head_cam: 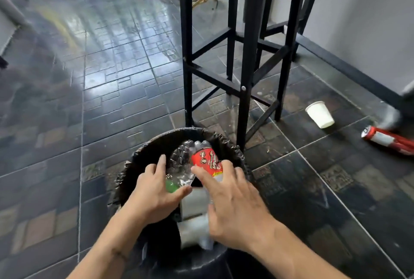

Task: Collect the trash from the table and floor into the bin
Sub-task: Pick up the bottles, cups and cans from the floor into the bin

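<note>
Head view: both hands hover over the black-lined bin (156, 144). The left hand (154, 191), fingers loosely spread, rests on a crumpled clear bottle with a green cap (179, 166). The right hand (235, 207), fingers spread, touches a red-labelled plastic bottle (207, 158) lying across the bin's mouth. A white paper cup (320, 114) and a red can (385, 139) lie on the tiled floor (112, 99) near black stool legs (244, 54).

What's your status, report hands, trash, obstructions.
Both hands, left and right, over bin, pushing bottles in. Cup and can on floor. Stool near.
</note>
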`<action>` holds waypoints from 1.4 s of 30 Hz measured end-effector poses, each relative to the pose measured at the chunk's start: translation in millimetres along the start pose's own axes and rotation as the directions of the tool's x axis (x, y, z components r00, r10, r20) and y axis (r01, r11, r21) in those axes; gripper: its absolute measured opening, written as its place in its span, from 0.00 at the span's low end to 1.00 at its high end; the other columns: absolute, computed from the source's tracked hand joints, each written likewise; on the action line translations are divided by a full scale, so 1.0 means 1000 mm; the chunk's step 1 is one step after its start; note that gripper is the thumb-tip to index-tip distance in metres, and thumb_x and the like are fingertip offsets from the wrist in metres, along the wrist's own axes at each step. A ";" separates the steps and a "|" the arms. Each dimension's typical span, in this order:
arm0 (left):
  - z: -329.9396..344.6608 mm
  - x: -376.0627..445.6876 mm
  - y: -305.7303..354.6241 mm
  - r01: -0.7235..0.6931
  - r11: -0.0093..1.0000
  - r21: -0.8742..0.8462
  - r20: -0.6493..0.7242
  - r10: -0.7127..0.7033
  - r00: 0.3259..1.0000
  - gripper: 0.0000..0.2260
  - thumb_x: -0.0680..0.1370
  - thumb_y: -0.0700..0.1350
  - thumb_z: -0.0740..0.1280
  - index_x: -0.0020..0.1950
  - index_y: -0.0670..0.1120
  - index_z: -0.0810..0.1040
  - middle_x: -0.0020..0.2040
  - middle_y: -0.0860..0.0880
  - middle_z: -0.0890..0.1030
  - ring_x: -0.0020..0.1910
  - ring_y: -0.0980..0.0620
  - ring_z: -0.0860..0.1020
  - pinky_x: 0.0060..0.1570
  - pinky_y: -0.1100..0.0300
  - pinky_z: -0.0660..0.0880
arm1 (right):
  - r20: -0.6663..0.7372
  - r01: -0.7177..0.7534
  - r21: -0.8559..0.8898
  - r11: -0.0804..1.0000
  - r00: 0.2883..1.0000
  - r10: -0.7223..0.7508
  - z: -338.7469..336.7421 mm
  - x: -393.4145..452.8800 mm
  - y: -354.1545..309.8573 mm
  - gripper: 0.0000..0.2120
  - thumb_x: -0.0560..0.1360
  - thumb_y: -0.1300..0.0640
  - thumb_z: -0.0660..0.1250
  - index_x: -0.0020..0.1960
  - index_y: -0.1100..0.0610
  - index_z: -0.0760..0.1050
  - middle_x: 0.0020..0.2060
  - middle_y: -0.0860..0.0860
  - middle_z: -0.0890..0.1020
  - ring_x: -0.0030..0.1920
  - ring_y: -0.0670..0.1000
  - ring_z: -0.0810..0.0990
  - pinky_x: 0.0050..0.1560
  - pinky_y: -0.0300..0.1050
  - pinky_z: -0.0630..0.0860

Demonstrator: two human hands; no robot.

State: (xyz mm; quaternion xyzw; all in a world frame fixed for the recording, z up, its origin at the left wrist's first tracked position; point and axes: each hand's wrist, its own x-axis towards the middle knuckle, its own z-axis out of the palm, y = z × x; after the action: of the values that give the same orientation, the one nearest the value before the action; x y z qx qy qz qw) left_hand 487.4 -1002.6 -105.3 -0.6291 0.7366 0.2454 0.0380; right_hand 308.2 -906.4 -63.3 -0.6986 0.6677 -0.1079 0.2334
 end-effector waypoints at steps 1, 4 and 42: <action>0.003 0.000 0.000 -0.023 1.000 -0.015 -0.008 0.023 1.000 0.52 0.69 0.72 0.66 0.83 0.46 0.52 0.74 0.41 0.67 0.72 0.40 0.68 0.72 0.51 0.63 | -0.013 -0.009 -0.012 1.000 1.000 0.009 0.000 -0.001 0.002 0.38 0.72 0.56 0.62 0.75 0.37 0.49 0.68 0.55 0.58 0.63 0.59 0.65 0.63 0.56 0.70; 0.002 0.001 0.002 -0.084 0.990 -0.113 -0.130 0.069 0.989 0.42 0.68 0.70 0.62 0.77 0.47 0.68 0.68 0.45 0.74 0.67 0.45 0.73 0.69 0.54 0.67 | -0.030 -0.005 0.052 0.999 1.000 0.006 -0.011 0.000 0.012 0.38 0.72 0.60 0.61 0.75 0.38 0.51 0.70 0.51 0.58 0.62 0.56 0.66 0.63 0.55 0.72; -0.063 -0.024 0.115 -0.579 0.778 -0.243 -0.494 0.415 0.764 0.14 0.77 0.39 0.69 0.60 0.50 0.82 0.52 0.55 0.83 0.46 0.65 0.81 0.48 0.74 0.74 | -0.233 -0.163 0.298 0.940 0.943 0.238 -0.066 -0.035 0.094 0.20 0.76 0.51 0.64 0.67 0.44 0.72 0.61 0.42 0.73 0.64 0.44 0.71 0.67 0.45 0.69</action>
State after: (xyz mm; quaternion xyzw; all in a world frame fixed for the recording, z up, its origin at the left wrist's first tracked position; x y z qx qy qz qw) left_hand 398.9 -996.5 -5.4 -0.4381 0.8072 0.2461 -0.3097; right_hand 191.2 -883.7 -44.5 -0.5662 0.7397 -0.2678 0.2461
